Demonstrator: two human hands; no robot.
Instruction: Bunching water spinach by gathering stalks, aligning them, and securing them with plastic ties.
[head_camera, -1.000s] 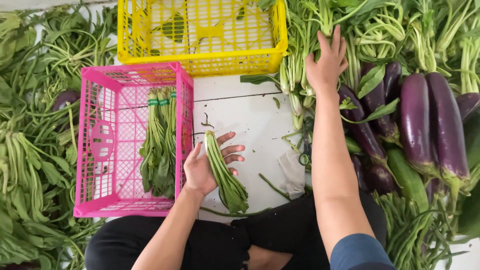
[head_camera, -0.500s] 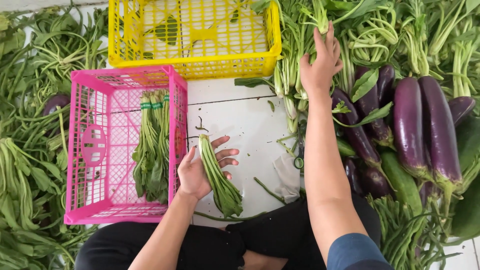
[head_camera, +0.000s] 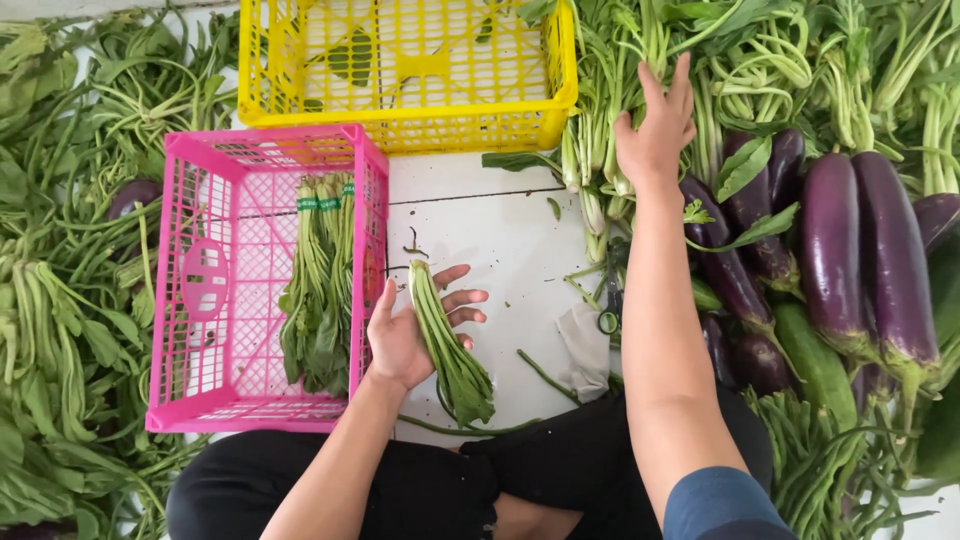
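The fingers (head_camera: 465, 305) of the left hand (head_camera: 405, 335) lie spread and only loosely curled under a slim bundle of green leafy stalks (head_camera: 448, 340), just right of the pink plastic lattice crate (head_camera: 200, 290). The bundle rests across the palm more than it is clamped, with its leafy end hanging toward the person's lap. Held that slackly, it could roll off the palm or shed stalks onto the white floor (head_camera: 500, 220), since no band is visible around it. A banded bunch of similar greens (head_camera: 318, 290) lies inside the pink crate.

The right hand (head_camera: 655, 130) is well to the right of the crate, its fingers extended and pressed flat on a heap of pale-stemmed leafy greens (head_camera: 600, 110); I cannot tell whether they grip any stems. A blind pull there could drag neighbouring stalks along, or nudge the dark purple aubergines (head_camera: 860, 250) beside the forearm. The yellow plastic crate (head_camera: 400, 70) sits just beyond the pink one.
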